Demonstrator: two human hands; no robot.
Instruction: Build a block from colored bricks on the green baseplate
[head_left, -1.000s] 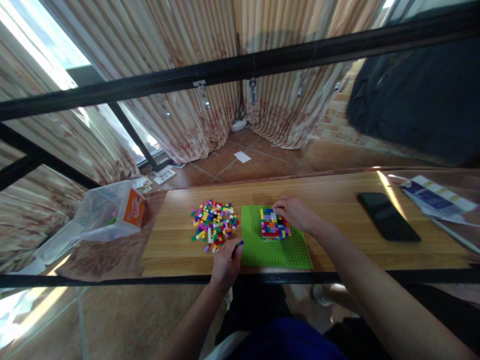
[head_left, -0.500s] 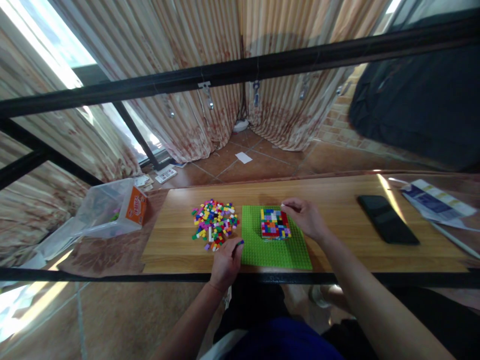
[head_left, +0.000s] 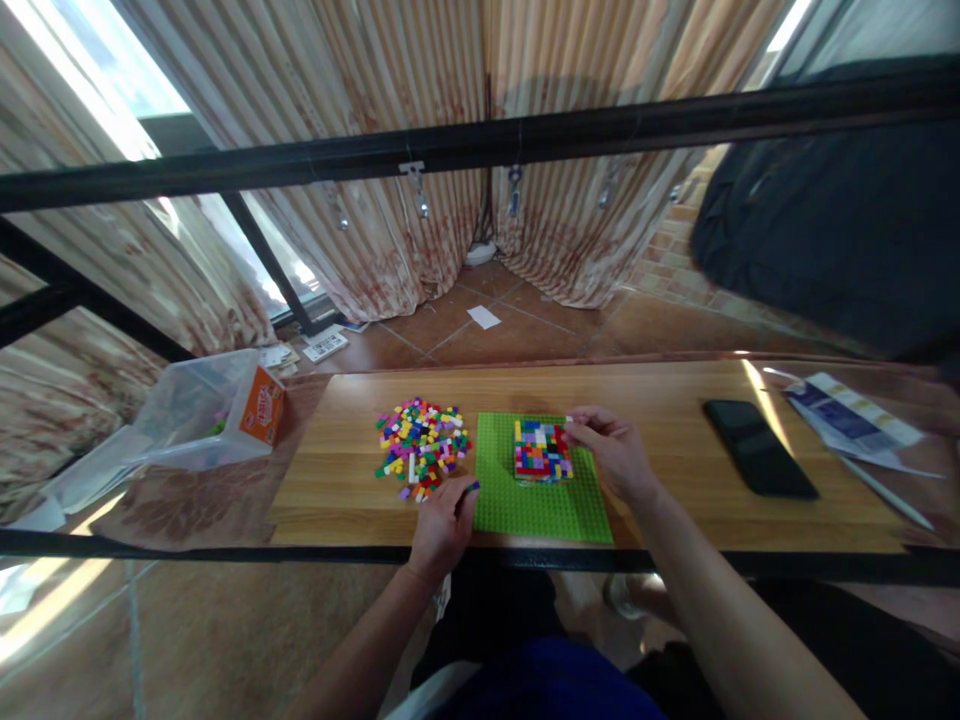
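A green baseplate (head_left: 540,505) lies on the wooden table (head_left: 675,400) in front of me. On it stands a square block of many-coloured small bricks (head_left: 541,450). My right hand (head_left: 615,450) is at the block's right edge, its fingers pinched on a small white brick. My left hand (head_left: 442,522) rests at the plate's left front corner with a small dark blue brick pinched in its fingertips. A loose pile of coloured bricks (head_left: 421,445) lies just left of the plate.
A black phone (head_left: 757,445) lies to the right, with printed papers (head_left: 847,420) beyond it. A clear plastic tub with an orange label (head_left: 217,405) stands at the left end. A black bar (head_left: 480,150) crosses overhead.
My right hand drew back from the block's far edge to its right side with a white brick in its fingertips. The left hand barely moved.
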